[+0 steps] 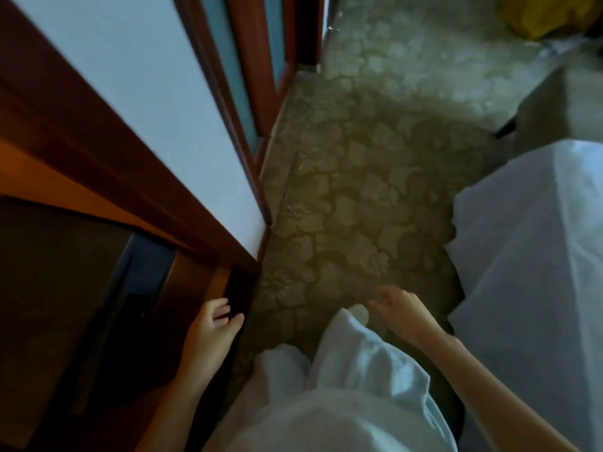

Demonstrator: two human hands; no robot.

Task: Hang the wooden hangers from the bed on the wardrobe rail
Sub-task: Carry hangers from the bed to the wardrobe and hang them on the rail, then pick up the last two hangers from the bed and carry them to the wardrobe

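Observation:
No wooden hanger shows in the head view. The wardrobe (107, 177), dark red-brown wood with a white door panel, fills the left side; its dark interior is at lower left and no rail is visible. My left hand (212, 324) is empty, fingers apart, right at the edge of the wardrobe's open front. My right hand (404, 311) hangs empty over the carpet, fingers loosely spread. The bed (528, 243), covered in a white sheet, is at the right.
A patterned beige carpet (359, 190) runs between wardrobe and bed. My white trousers and one foot (355, 360) are at the bottom middle. A yellow object (545, 14) lies at top right beside a pale box-like piece (561, 106).

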